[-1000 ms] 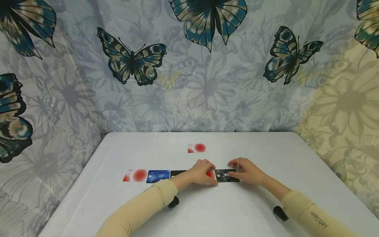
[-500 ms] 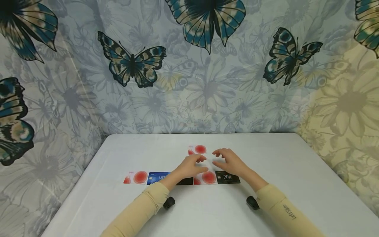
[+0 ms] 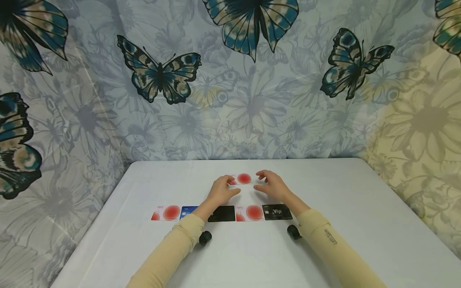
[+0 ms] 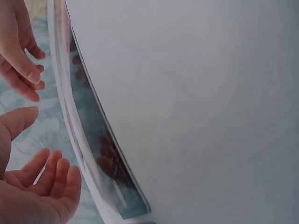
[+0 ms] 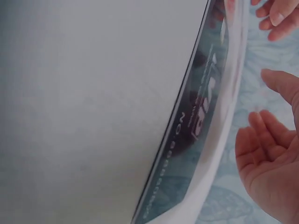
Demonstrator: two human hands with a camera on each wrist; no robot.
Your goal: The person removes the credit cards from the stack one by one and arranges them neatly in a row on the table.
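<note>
A white card with a red circle [image 3: 244, 178] lies alone near the table's back edge. My left hand [image 3: 220, 190] is at its left end, its bent fingers overlapping that end in the head view. On the other side, my right hand [image 3: 273, 186] hovers a little to the right of the card, thumb and fingers spread apart. Neither hand holds anything. Closer to me runs a row of cards: a white and red card [image 3: 171, 213], a blue card [image 3: 188, 210] partly hidden by my left forearm, a black card [image 3: 223, 214], another white and red card [image 3: 254, 213] and a black Vip card [image 3: 277, 212].
The white table [image 3: 324, 176] reaches back to a butterfly-patterned cloth [image 3: 252, 104]. A black wrist camera [image 3: 205, 238] sits under the left wrist, and a second black camera [image 3: 293, 232] under the right. The right wrist view shows the glossy Vip card [image 5: 187, 121] up close.
Both hands have left the row of cards and moved away from me to the far card. My right hand has let go of the black Vip card and come leftward. The row stays in place.
</note>
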